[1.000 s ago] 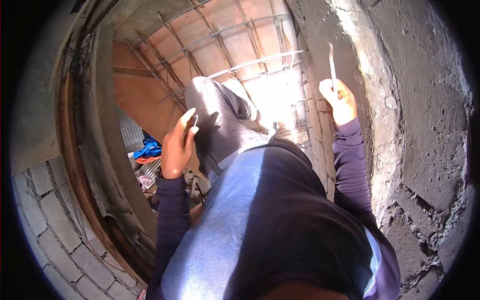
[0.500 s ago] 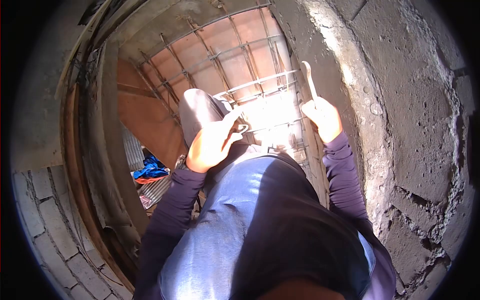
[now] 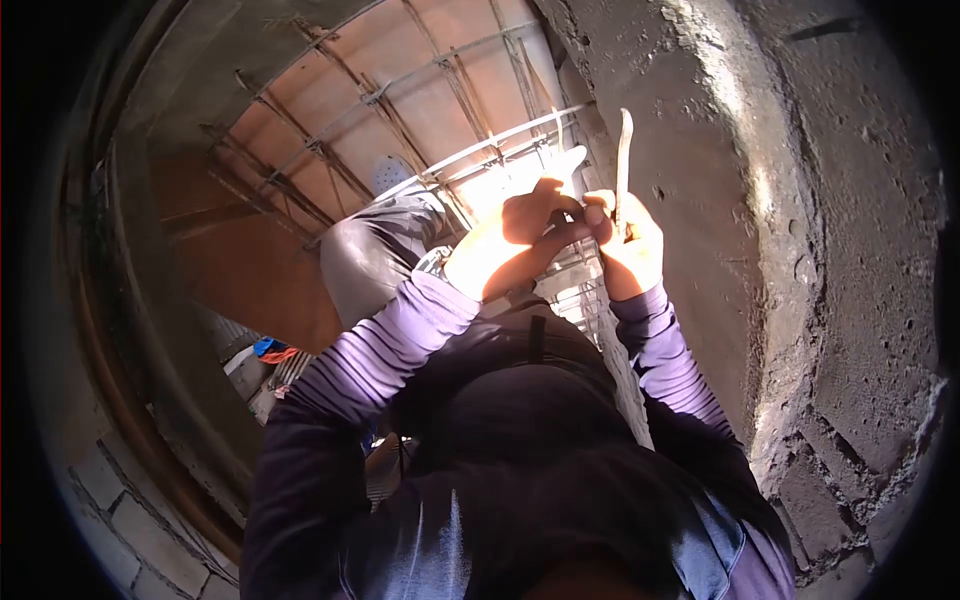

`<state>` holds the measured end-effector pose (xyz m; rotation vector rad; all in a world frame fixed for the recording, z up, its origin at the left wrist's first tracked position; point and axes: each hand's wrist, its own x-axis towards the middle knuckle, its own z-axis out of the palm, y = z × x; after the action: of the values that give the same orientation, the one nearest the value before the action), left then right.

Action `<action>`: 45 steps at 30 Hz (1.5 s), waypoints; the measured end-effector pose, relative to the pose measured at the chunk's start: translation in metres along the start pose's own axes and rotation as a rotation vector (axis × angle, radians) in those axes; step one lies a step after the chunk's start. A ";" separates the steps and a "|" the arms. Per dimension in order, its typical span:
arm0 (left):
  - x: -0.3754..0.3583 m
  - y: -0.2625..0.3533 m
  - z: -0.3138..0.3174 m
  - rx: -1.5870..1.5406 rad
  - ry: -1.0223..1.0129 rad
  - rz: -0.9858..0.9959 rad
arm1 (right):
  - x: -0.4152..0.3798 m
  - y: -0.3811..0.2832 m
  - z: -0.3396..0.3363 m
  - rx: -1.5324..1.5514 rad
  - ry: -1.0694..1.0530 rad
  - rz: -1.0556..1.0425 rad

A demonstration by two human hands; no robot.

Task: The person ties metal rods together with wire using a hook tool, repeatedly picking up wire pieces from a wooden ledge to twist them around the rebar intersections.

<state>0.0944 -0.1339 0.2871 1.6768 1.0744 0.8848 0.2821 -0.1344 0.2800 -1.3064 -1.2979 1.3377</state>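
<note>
Hooked metal tool (image 3: pixel 624 165): gripped upright in right hand (image 3: pixel 628 245); left hand (image 3: pixel 510 240) pinched closed at rebar grid (image 3: pixel 430 110), seemingly steadying a tie.

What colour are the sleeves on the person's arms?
The sleeves are purple with thin dark stripes, clearest on the left arm in the head view.

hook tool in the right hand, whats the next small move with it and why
Probably tip the hook tool down toward the rebar. It points up along the concrete wall, gripped in the right hand, while the left hand meets it at the bars, seemingly holding something too small to identify.
</note>
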 end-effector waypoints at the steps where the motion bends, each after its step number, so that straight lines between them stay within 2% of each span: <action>1: 0.013 -0.015 -0.003 0.112 -0.057 -0.070 | 0.013 -0.006 0.002 -0.024 0.005 0.016; 2: 0.027 -0.007 -0.006 0.142 0.008 -0.135 | 0.025 -0.013 0.005 -0.049 0.011 0.035; 4: 0.050 -0.034 -0.021 0.300 -0.190 -0.121 | 0.053 -0.010 0.014 -0.027 0.103 -0.061; 5: 0.056 -0.041 -0.022 0.208 -0.084 -0.011 | 0.066 -0.019 0.022 -0.028 0.106 -0.121; 6: 0.063 -0.056 -0.029 0.416 0.035 0.433 | 0.081 -0.024 0.027 -0.040 0.117 -0.126; 7: 0.077 -0.070 -0.029 0.421 0.148 0.511 | 0.096 -0.021 0.031 -0.054 0.100 -0.189; 8: 0.092 -0.081 -0.028 0.419 0.260 0.582 | 0.113 -0.021 0.033 -0.067 0.069 -0.095; 9: 0.103 -0.096 -0.033 0.371 0.273 0.567 | 0.126 -0.028 0.039 -0.243 0.016 -0.214; 10: 0.107 -0.113 -0.040 0.321 0.282 0.552 | 0.144 -0.014 0.045 -0.194 -0.024 -0.171; 11: 0.107 -0.126 -0.047 0.296 0.339 0.517 | 0.165 -0.004 0.035 -0.888 -0.182 -0.740; 12: 0.107 -0.130 -0.057 0.276 0.397 0.477 | 0.171 -0.015 0.048 -0.525 -0.267 -0.460; 14: 0.103 -0.124 -0.090 0.058 0.255 0.084 | 0.193 0.008 0.077 0.073 -0.300 -0.342; 15: 0.105 -0.120 -0.103 -0.088 0.280 -0.097 | 0.197 0.003 0.093 0.074 -0.298 -0.335; 16: 0.104 -0.117 -0.110 -0.360 0.307 -0.108 | 0.204 -0.005 0.105 -0.106 -0.226 -0.398; 17: 0.108 -0.135 -0.119 -0.193 0.389 0.051 | 0.209 -0.016 0.115 -0.290 -0.152 -0.460; 18: 0.116 -0.126 -0.129 -0.026 0.467 0.213 | 0.212 -0.030 0.121 -0.290 -0.147 -0.453; 19: 0.110 -0.116 -0.134 -0.095 0.419 -0.081 | 0.214 -0.043 0.126 -0.247 -0.204 -0.344; 20: 0.112 -0.112 -0.138 -0.052 0.467 -0.195 | 0.217 -0.048 0.130 -0.205 -0.263 -0.236; 22: 0.126 -0.115 -0.130 -0.506 0.614 -0.094 | 0.225 -0.042 0.142 -0.261 -0.191 -0.299; 23: 0.128 -0.122 -0.134 -0.509 0.620 -0.101 | 0.228 -0.045 0.144 -0.242 -0.182 -0.301; 25: 0.130 -0.134 -0.145 -0.501 0.411 -0.033 | 0.237 -0.043 0.144 -0.294 -0.175 -0.343; 29: 0.133 -0.124 -0.142 -0.489 0.476 -0.102 | 0.239 -0.050 0.144 -0.375 -0.148 -0.345; 32: 0.132 -0.131 -0.150 -0.423 0.448 -0.191 | 0.236 -0.054 0.141 -0.363 -0.121 -0.314; 34: 0.132 -0.139 -0.151 -0.186 0.464 -0.056 | 0.233 -0.061 0.137 -0.531 -0.119 -0.460; 35: 0.132 -0.138 -0.145 -0.185 0.465 -0.053 | 0.228 -0.064 0.138 -0.530 -0.118 -0.464; 37: 0.135 -0.130 -0.128 -0.277 0.655 0.078 | 0.222 -0.071 0.142 -0.563 -0.055 -0.441; 38: 0.133 -0.127 -0.127 -0.270 0.665 0.084 | 0.228 -0.077 0.136 -0.559 -0.062 -0.451; 40: 0.125 -0.118 -0.132 0.242 0.602 0.138 | 0.245 -0.094 0.115 -0.719 -0.313 -0.191; 41: 0.122 -0.109 -0.133 0.254 0.533 0.137 | 0.246 -0.086 0.117 -0.643 -0.242 -0.164; 42: 0.121 -0.102 -0.134 0.265 0.463 0.132 | 0.231 -0.107 0.125 -0.726 -0.186 -0.014; 44: 0.123 -0.117 -0.135 0.468 0.342 0.366 | 0.215 -0.114 0.118 -0.913 -0.241 -0.167; 45: 0.125 -0.130 -0.123 0.405 0.438 0.514 | 0.220 -0.096 0.103 -0.773 -0.245 -0.131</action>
<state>-0.0049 0.0460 0.2139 2.2163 1.1842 1.4919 0.1481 0.0819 0.3404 -1.5385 -2.1643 0.9424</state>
